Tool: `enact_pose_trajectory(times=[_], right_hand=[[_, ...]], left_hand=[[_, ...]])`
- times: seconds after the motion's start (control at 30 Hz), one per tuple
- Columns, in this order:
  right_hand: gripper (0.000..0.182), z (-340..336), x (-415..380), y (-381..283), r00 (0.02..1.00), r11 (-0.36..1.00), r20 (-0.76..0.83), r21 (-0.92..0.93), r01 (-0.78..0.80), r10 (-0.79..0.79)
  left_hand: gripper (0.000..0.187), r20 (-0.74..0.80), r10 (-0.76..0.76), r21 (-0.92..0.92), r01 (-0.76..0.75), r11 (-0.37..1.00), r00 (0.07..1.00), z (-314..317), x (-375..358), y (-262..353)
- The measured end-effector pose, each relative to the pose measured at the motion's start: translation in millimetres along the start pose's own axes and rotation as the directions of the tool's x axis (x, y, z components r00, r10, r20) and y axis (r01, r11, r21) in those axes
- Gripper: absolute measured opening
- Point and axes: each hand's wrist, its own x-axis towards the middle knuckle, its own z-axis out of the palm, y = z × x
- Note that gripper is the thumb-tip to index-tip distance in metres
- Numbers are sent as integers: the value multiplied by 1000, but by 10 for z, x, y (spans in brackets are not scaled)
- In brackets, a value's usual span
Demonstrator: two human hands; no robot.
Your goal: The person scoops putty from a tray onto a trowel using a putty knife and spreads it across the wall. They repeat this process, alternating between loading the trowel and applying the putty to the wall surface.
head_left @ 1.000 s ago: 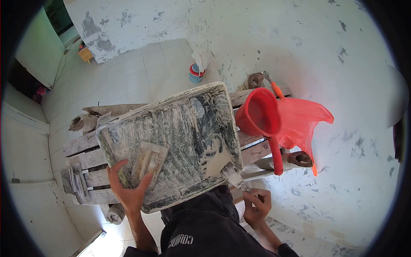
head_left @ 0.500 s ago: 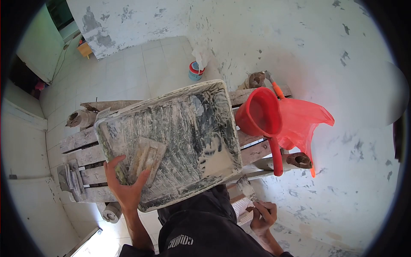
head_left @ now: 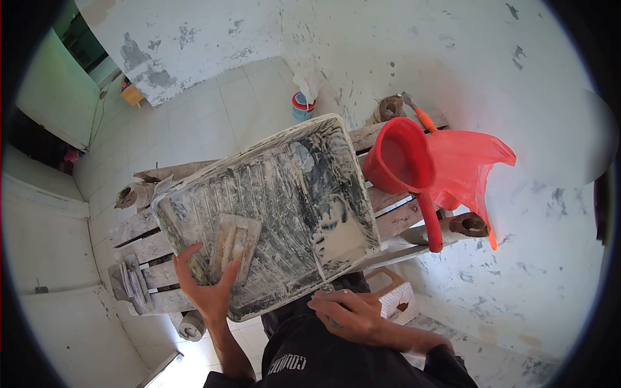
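A putty-smeared paint tray (head_left: pixel 272 284) rests tilted across a wooden slatted bench. My left hand (head_left: pixel 210 294) grips its lower left corner, thumb inside and index finger along the left edge; the remaining fingers are hidden. Near that thumb, a flat rectangular plastering float (head_left: pixel 236 246) with a handle lies in the tray. My right hand (head_left: pixel 349 313) is closed around a putty knife (head_left: pixel 321 270), seen nearly edge-on at the tray's lower rim. Beside the blade, pale wet putty (head_left: pixel 339 242) covers the tray's right end.
On the bench (head_left: pixel 139 226), a red dipper (head_left: pixel 430 220) stands right of the tray by a red plastic bag (head_left: pixel 466 161) and an orange-handled tool (head_left: pixel 424 119). Several flat scrapers (head_left: pixel 132 284) lie at the left end. A small bucket (head_left: pixel 302 110) sits on the floor near the patched wall.
My right hand has moved up and left, bringing the putty knife from beside the tray to its lower rim near the putty. The whole view has shifted slightly; my left hand keeps its place on the tray.
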Motion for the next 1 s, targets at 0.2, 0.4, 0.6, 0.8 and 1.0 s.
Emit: enact_pose_trajectory(times=[0.2, 0.4, 0.6, 0.8, 1.0], right_hand=[[37, 150, 63, 14, 996, 998, 88, -57, -13, 18], [39, 166, 167, -17, 996, 999, 70, -14, -47, 48], [36, 150, 256, 32, 992, 992, 47, -58, -113, 116], [31, 307, 306, 69, 997, 998, 58, -34, -57, 59], [30, 212, 381, -3, 995, 996, 59, -18, -82, 83]], left_hand=[[64, -3, 4, -2, -4, 1000, 1000, 3, -14, 9], [64, -8, 13, -10, -13, 1000, 1000, 7, -29, -14], [64, -23, 11, 32, -10, 999, 1000, 10, -57, 10], [65, -30, -2, -15, 1, 1000, 1000, 5, -60, -42], [64, -30, 3, 5, -3, 1000, 1000, 8, -58, -45]])
